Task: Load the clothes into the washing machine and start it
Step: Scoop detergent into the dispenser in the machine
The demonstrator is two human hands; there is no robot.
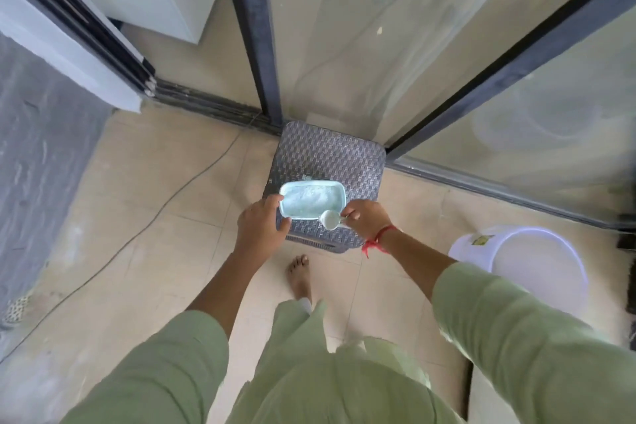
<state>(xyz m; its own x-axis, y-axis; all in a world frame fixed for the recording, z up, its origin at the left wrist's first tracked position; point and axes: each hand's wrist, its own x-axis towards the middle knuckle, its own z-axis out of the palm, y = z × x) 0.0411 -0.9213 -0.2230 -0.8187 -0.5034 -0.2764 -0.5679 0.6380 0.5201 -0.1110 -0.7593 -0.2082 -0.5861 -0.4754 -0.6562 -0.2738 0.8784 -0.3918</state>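
An open pale blue detergent box (311,199) holding whitish powder sits on a grey woven stool (330,158). My left hand (262,227) grips the box's left end, thumb under the near rim. My right hand (366,218) pinches the handle of a small round scoop (329,219) filled with powder, held just off the box's near right corner. No clothes and no washing machine door are in view.
A white plastic bucket (526,265) stands on the tiled floor to the right. Glass panels in dark frames (256,45) rise behind the stool. A thin cable (165,203) runs across the floor on the left. My bare foot (300,277) is just before the stool.
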